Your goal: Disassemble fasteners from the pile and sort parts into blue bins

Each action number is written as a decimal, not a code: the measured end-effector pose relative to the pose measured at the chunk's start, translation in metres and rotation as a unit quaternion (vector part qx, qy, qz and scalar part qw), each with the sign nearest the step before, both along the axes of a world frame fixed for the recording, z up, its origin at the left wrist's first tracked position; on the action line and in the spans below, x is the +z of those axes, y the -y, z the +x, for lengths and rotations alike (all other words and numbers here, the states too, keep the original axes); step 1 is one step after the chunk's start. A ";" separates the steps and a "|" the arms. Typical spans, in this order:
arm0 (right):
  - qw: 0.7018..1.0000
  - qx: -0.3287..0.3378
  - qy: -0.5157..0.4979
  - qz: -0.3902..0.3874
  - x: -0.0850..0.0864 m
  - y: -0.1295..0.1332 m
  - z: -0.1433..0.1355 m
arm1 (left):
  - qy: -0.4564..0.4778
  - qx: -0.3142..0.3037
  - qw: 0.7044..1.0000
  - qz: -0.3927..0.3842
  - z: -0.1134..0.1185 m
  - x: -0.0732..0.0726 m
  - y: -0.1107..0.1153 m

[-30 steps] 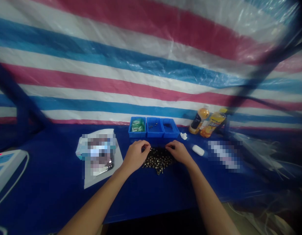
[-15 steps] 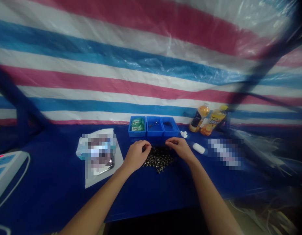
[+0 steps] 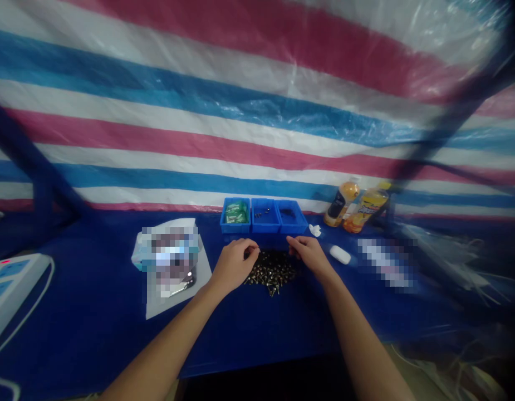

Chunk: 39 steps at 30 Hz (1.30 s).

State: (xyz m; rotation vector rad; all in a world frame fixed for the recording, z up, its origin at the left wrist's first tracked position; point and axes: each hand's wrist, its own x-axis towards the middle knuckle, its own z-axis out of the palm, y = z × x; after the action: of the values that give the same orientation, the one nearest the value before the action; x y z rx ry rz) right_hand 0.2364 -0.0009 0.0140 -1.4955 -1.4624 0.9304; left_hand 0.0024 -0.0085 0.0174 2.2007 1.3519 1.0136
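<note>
A heap of small metal pieces, which look like screws (image 3: 273, 274), lies on the blue table between my hands. My left hand (image 3: 237, 260) is at the heap's left edge, thumb and fingertips pinched together; anything in the pinch is too small to make out. Over the right edge of the heap, my right hand (image 3: 308, 253) has its thumb and forefinger closed, and what they hold cannot be told. Just beyond stand three blue bins: the left bin (image 3: 235, 227) has green packets, the middle bin (image 3: 266, 225) a few small pieces, the right bin (image 3: 293, 226) dark bits.
Two drink bottles (image 3: 342, 203) stand at the back right. A crumpled tissue (image 3: 314, 229) and a white case (image 3: 339, 254) lie nearer. On the left are a white sheet (image 3: 204, 267) with a blurred item and a power strip (image 3: 15, 281). A striped sheet (image 3: 199, 150) hangs behind.
My right thumb and fingers have drawn closer together, and that hand has shifted slightly. The left hand keeps its pinch. The whole view has moved a little.
</note>
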 end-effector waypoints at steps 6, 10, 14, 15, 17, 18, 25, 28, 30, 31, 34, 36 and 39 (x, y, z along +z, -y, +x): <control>0.973 0.094 -0.200 -0.061 0.013 0.010 -0.008 | -0.008 0.002 1.000 0.001 0.000 0.000 0.000; 0.945 0.126 -0.295 -0.066 0.020 0.018 -0.010 | -0.015 0.006 1.000 0.005 0.000 0.001 0.000; 0.929 0.127 -0.345 -0.041 0.023 0.021 -0.010 | -0.014 0.006 1.000 0.001 -0.001 0.001 0.000; 0.926 0.126 -0.353 -0.042 0.023 0.021 -0.010 | -0.014 0.004 1.000 0.000 -0.001 0.001 0.000; 0.927 0.118 -0.351 -0.065 0.021 0.017 -0.009 | -0.014 0.002 1.000 0.000 -0.001 0.000 0.000; 0.930 0.109 -0.340 -0.086 0.018 0.015 -0.008 | -0.014 0.002 1.000 0.001 -0.001 0.000 0.000; 0.946 -0.006 -0.316 -0.077 0.006 0.000 -0.005 | -0.012 0.003 1.000 0.001 -0.001 -0.001 -0.002; 0.947 -0.028 -0.315 -0.048 0.004 -0.002 -0.003 | -0.011 0.001 1.000 -0.001 -0.001 0.000 -0.002; 0.957 -0.031 -0.287 -0.039 0.000 -0.003 -0.001 | -0.010 0.002 1.000 -0.001 -0.001 0.000 -0.001; 0.964 -0.032 -0.264 -0.031 -0.003 -0.004 0.000 | -0.010 0.003 1.000 -0.002 -0.002 0.000 -0.001; 0.990 -0.041 -0.130 0.018 -0.010 -0.007 0.003 | -0.012 0.004 1.000 -0.006 -0.002 0.001 -0.001; 0.998 -0.040 0.001 0.055 -0.012 -0.010 0.001 | -0.014 0.002 1.000 -0.005 -0.002 0.001 -0.001; 0.982 -0.017 0.184 0.046 -0.006 -0.016 -0.009 | -0.016 0.003 1.000 0.001 -0.002 0.000 -0.001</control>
State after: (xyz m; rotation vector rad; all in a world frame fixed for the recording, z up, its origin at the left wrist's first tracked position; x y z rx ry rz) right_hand 0.2270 0.0154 0.0079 -1.6791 -1.7089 0.5756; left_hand 0.0008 -0.0078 0.0178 2.2247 1.3719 0.9878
